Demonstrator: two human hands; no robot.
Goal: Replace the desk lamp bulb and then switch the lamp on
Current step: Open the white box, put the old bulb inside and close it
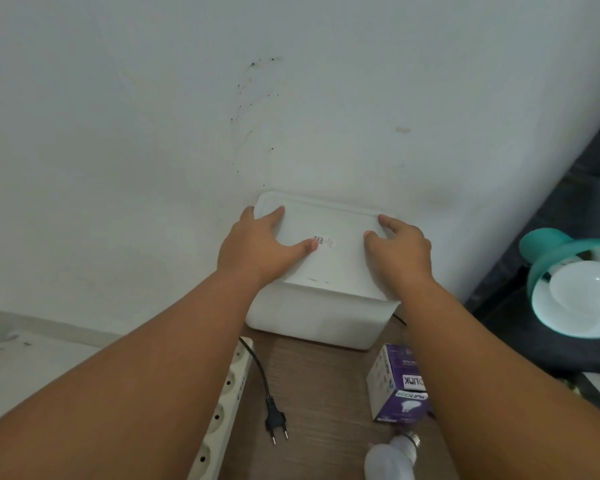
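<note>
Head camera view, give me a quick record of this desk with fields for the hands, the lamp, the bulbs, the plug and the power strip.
left hand: flat on the lid of the white storage box, at its left edge
right hand: on the lid's right edge
teal desk lamp: at right, white bulb fitted in the shade
loose bulb: lying on the wooden desk
purple bulb carton: beside the right forearm
black plug: unplugged, lying on the desk
power strip: left of the plug, visible sockets empty

Two bulbs (589, 289) (392, 459), one box (397, 386), one plug (276, 420).
</note>
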